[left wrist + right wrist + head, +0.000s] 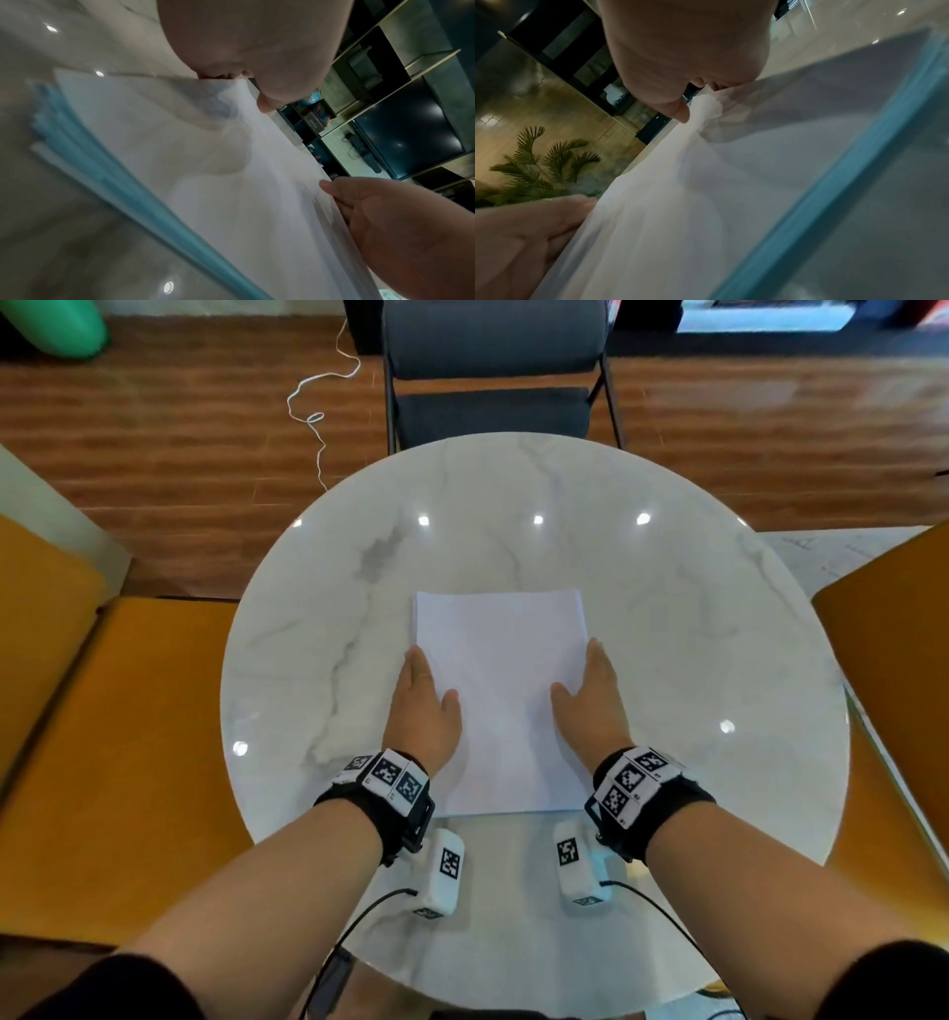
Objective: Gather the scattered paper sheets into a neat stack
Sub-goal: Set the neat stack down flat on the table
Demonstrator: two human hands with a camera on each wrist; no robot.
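A squared-up stack of white paper sheets (500, 701) lies flat near the middle of the round marble table (667, 608). My left hand (423, 695) presses against the stack's left edge with straight fingers, its thumb lying on the top sheet. On the opposite edge my right hand (590, 695) mirrors it, thumb on top too. In the left wrist view my left hand (244, 40) meets the stack (205, 162), and the right hand (398, 233) shows across it. The right wrist view has my right hand (685, 40) at the stack (706, 203), with the left hand (521, 233) opposite.
A dark folding chair (493, 367) stands at the table's far side. Orange seats flank the table on the left (102, 737) and right (893, 660). A white cord (318, 403) trails over the wooden floor.
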